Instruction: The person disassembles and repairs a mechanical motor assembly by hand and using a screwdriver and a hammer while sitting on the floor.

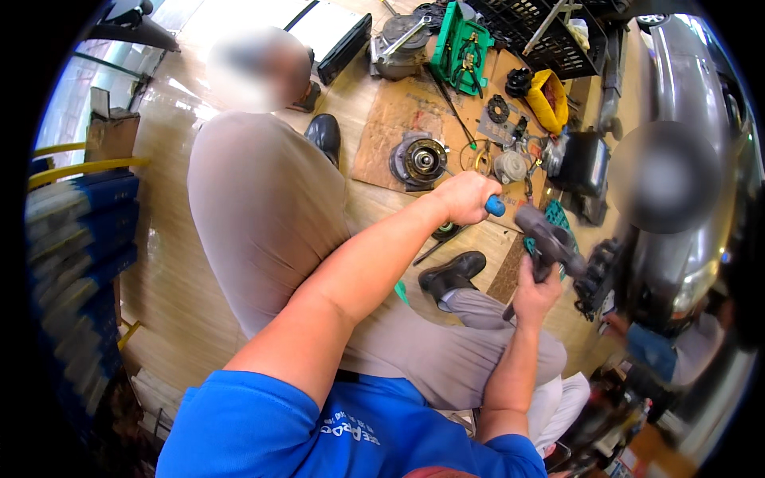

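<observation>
My left hand (466, 197) is closed around a screwdriver, its blue handle end (495, 206) sticking out behind the fist. The thin shaft points toward a round metal pulley assembly (422, 162) lying on cardboard; whether the tip touches it, I cannot tell. In my right hand (534, 299) a dark-headed hammer (550, 243) is gripped by its handle. The hammer head is raised to the right of the screwdriver handle, apart from it. Partly hidden under my left forearm is another round part (446, 231).
A cardboard sheet (378, 143) bears loose parts, an open green tool case (460, 49) and a yellow container (547, 101). A black crate (550, 36) stands behind. At the right are a grey car (677, 88) and another person (693, 350). Blue stacked boxes (96, 231) line the left.
</observation>
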`<action>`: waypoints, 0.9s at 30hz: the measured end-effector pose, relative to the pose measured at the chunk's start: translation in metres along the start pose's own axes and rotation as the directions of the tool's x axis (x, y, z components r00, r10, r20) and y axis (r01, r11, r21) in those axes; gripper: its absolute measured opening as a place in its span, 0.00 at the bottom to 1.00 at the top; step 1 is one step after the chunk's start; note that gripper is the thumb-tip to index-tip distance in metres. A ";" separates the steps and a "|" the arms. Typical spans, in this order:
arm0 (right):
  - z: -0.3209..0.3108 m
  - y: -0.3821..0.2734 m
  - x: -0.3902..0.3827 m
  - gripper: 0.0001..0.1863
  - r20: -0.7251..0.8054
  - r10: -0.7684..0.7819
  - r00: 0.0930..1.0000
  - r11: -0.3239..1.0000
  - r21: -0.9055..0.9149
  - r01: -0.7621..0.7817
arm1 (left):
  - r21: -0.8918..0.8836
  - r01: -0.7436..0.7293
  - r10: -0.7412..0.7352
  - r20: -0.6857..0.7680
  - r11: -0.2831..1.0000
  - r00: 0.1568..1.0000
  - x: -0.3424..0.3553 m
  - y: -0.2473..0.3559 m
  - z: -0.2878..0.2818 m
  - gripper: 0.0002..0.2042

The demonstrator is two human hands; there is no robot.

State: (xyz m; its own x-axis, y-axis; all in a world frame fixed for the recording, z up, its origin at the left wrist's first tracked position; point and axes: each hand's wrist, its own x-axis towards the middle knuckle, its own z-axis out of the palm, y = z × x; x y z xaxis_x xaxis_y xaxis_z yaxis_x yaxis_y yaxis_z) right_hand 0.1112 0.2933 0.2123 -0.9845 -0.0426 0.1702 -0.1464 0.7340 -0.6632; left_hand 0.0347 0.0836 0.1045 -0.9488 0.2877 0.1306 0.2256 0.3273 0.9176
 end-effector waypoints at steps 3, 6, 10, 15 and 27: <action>-0.010 0.011 -0.001 0.14 -0.134 -0.035 0.990 0.987 0.149 0.055 | -0.019 -0.029 0.028 -0.051 0.999 0.998 -0.002 -0.007 0.005 0.07; 0.000 0.004 -0.002 0.15 0.074 0.040 0.996 0.993 -0.110 -0.032 | -0.011 -0.042 0.042 -0.035 0.999 0.999 -0.002 -0.009 0.008 0.06; 0.003 -0.008 -0.003 0.13 0.086 0.024 0.996 0.993 -0.119 -0.014 | -0.008 -0.069 0.069 -0.074 0.998 0.995 -0.008 -0.009 0.014 0.06; -0.002 -0.023 -0.013 0.10 -0.105 0.020 0.994 0.994 0.111 -0.008 | -0.003 -0.017 0.017 -0.037 1.000 0.999 -0.004 -0.011 0.014 0.06; -0.002 -0.010 -0.010 0.09 -0.168 -0.069 0.983 0.997 0.028 0.074 | 0.021 -0.050 0.051 -0.037 0.999 0.998 -0.006 -0.016 0.017 0.06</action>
State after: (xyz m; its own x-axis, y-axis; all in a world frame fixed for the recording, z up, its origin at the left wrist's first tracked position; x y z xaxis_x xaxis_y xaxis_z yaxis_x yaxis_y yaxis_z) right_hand 0.1229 0.2881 0.2184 -0.9419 0.0214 0.3352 -0.2219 0.7096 -0.6687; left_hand 0.0406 0.0916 0.0830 -0.9436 0.2701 0.1913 0.2777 0.3312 0.9018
